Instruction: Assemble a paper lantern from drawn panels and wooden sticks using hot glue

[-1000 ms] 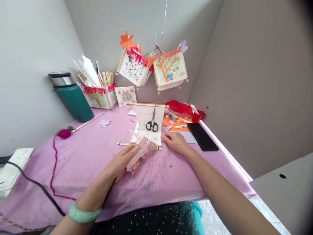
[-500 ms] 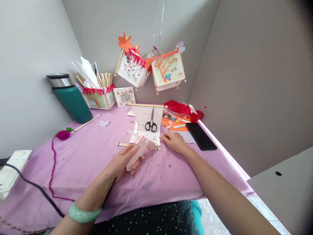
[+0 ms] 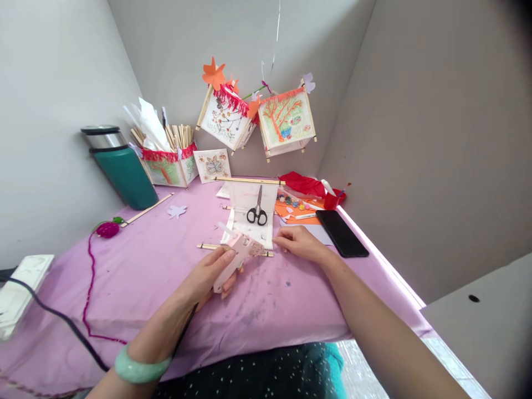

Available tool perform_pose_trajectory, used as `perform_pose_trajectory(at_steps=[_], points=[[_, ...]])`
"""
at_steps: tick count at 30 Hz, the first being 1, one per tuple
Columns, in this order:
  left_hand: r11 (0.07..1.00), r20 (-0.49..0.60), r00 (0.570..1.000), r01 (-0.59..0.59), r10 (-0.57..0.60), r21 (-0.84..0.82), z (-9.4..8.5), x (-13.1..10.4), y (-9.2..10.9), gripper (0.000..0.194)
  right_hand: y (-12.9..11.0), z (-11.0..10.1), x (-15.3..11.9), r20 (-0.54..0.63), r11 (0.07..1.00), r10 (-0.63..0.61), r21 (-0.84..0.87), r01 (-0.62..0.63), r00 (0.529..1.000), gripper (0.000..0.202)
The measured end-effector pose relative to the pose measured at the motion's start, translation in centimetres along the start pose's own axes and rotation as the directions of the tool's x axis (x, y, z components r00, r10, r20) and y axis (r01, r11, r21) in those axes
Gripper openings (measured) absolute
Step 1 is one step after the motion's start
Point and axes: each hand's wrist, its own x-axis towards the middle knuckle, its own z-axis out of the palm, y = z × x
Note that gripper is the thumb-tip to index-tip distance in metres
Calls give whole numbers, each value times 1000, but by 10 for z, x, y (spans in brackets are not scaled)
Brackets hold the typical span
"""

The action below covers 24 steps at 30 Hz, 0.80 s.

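Observation:
My left hand (image 3: 216,270) is wrapped round a pale pink hot glue gun (image 3: 236,256), its nozzle pointing right and a clear glue stick poking out of the back. The gun hangs over the near end of a white panel with wooden sticks (image 3: 250,221). A pair of black-handled scissors (image 3: 257,215) lies on that panel, blades pointing away. Close to the panel's right edge is my right hand (image 3: 297,242), its fingers curled and pressed together. Whether they pinch anything is too small to tell.
A black phone (image 3: 341,233) lies at the right. Green bottle (image 3: 123,169), decorated stick holder (image 3: 170,166) and purple yarn ball (image 3: 107,229) stand left. Two decorated lanterns (image 3: 286,119) hang at the back. A dark cable (image 3: 58,313) crosses the left side of the purple tablecloth (image 3: 145,277).
Hardly anything differs. My right hand has shifted very slightly, and the glue gun stays over the near end of the panel. The whole view has moved a little.

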Motion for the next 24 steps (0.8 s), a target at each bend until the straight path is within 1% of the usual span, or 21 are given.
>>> perform_pose_trajectory(at_steps=[2, 3, 5, 8, 10, 12, 15, 20, 24], points=[[1000, 6, 1000, 1, -1, 1, 0, -1, 0, 32, -2, -3, -3, 84, 998, -8, 68, 2, 996, 21], [1000, 9, 1000, 1, -1, 7, 0, -1, 0, 32, -3, -4, -4, 116, 997, -11, 76, 3, 993, 18], [1000, 11, 1000, 2, -2, 14, 0, -2, 0, 31, -5, -4, -5, 160, 999, -14, 49, 7, 987, 14], [1000, 6, 1000, 4, -4, 10, 0, -3, 1, 32, -8, -3, -5, 182, 1000, -4, -28, 9, 983, 15], [1000, 1, 1000, 0, 0, 0, 0, -3, 1, 33, -9, -1, -5, 200, 998, -18, -48, 28, 980, 15], [1000, 1, 1000, -6, 6, -8, 0, -3, 1, 34, -9, 1, -5, 210, 997, -44, -52, 56, 977, 13], [1000, -1, 1000, 3, -3, -6, -1, -4, 1, 33, -8, 3, -4, 187, 994, -62, -80, 78, 981, 10], [999, -6, 1000, -8, 9, 41, -2, -5, 0, 32, -5, 5, -4, 164, 991, -55, -113, 74, 985, 7], [998, -15, 1000, -11, 12, 54, -5, -6, -1, 32, -6, 6, -3, 168, 992, -43, -107, 62, 985, 5]])
